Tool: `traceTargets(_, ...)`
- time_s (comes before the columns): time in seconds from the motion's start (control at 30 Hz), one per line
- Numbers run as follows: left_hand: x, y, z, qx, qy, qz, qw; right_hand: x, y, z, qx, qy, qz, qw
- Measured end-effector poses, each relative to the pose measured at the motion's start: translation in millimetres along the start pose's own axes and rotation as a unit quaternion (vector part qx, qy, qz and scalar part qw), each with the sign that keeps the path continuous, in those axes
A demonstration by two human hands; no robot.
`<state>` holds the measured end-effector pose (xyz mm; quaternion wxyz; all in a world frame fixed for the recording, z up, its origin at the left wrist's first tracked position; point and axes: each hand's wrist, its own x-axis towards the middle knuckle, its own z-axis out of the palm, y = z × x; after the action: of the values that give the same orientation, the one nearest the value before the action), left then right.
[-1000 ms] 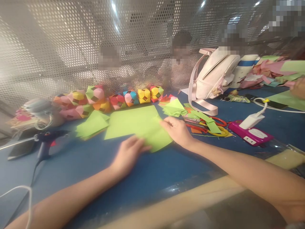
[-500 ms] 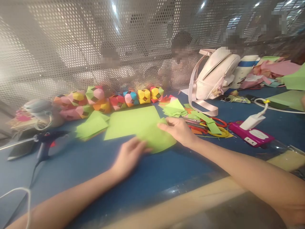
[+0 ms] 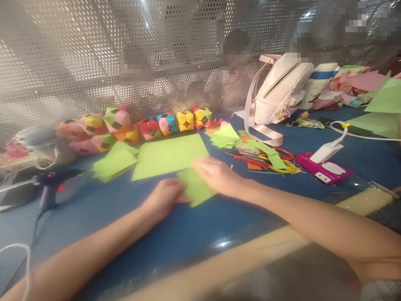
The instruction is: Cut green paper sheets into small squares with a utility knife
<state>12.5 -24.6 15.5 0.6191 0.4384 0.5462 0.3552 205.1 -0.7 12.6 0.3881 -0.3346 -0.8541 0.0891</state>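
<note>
A light-green sheet of paper (image 3: 199,190) lies between my hands near the front of the blue table; it looks folded over, with its upper right part hidden under my fingers. My left hand (image 3: 167,194) is closed at its left edge, thumb and fingers on the paper. Slightly blurred, my right hand (image 3: 219,177) grips and presses along the upper right edge, fingers bent together. Just behind lies a larger flat green sheet (image 3: 169,152). To its left rests a stack of green paper squares (image 3: 115,161).
Folded paper balls (image 3: 150,128) line the mesh wall. Right of my hands are scissors (image 3: 286,167), green scraps (image 3: 227,137) and a purple power strip (image 3: 324,168). A pale backpack (image 3: 282,92) stands behind. At left are a glue gun (image 3: 50,188) and its white cord (image 3: 28,259).
The held green paper has gone from a wide, curved sheet to a smaller folded shape. My right hand has moved left and down over it; my left hand now grips its edge.
</note>
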Motion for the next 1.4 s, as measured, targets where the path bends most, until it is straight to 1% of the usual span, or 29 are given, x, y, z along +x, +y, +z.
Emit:
traceTargets(0.07, 1, 2, -0.3, 0.005, -0.007, -0.008, 1.000, -5, -5, 13, -0.042, -0.079, -0.067, 0.994)
traceTargets(0.1, 1, 3, -0.5, 0.007, -0.012, -0.011, 1.000, -8, -5, 19, -0.058, -0.112, -0.082, 0.989)
traceTargets(0.13, 2, 4, -0.5, 0.008, -0.016, -0.015, 1.000, -10, -5, 24, -0.071, -0.139, -0.086, 0.984)
traceTargets(0.2, 2, 7, -0.4, 0.014, -0.016, -0.027, 0.999, -12, -2, 30, -0.090, -0.174, -0.074, 0.978)
traceTargets(0.3, 2, 10, -0.1, 0.033, -0.006, -0.050, 0.998, -13, 1, 30, -0.107, -0.208, -0.047, 0.971)
traceTargets(0.5, 1, 12, 0.6, 0.038, 0.001, -0.056, 0.998, -13, 0, 21, -0.122, -0.234, 0.000, 0.964)
traceTargets(0.63, 1, 10, 0.0, 0.033, 0.000, -0.051, 0.998, -17, 7, 13, -0.123, -0.266, 0.054, 0.954)
traceTargets(0.77, 3, 8, -1.6, 0.031, -0.001, -0.047, 0.998, -19, 13, 4, -0.104, -0.298, 0.084, 0.945)
traceTargets(0.83, 4, 7, -2.1, 0.034, -0.002, -0.047, 0.998, -19, 10, 2, -0.102, -0.300, 0.101, 0.943)
traceTargets(0.87, 4, 7, -2.2, 0.037, -0.001, -0.047, 0.998, -18, 6, 2, -0.101, -0.292, 0.105, 0.945)
traceTargets(0.9, 4, 7, -2.1, 0.040, -0.001, -0.047, 0.998, -17, 2, 2, -0.098, -0.278, 0.103, 0.950)
traceTargets(0.97, 4, 7, -1.8, 0.044, -0.002, -0.044, 0.998, -15, -10, 4, -0.078, -0.253, 0.076, 0.961)
traceTargets(1.03, 4, 7, -1.3, 0.040, -0.015, -0.040, 0.998, -13, -22, 7, -0.037, -0.263, 0.043, 0.963)
traceTargets(1.1, 3, 8, -1.0, 0.033, -0.033, -0.037, 0.998, -12, -31, 10, 0.005, -0.292, 0.040, 0.956)
traceTargets(1.17, 2, 9, -1.2, 0.031, -0.042, -0.037, 0.998, -14, -34, 13, 0.029, -0.309, 0.065, 0.948)
traceTargets(1.23, 2, 9, -2.0, 0.034, -0.035, -0.038, 0.998, -16, -32, 14, 0.034, -0.310, 0.096, 0.945)
traceTargets(1.4, 2, 7, -3.5, 0.040, -0.015, -0.038, 0.998, -20, -26, 10, 0.003, -0.310, 0.149, 0.939)
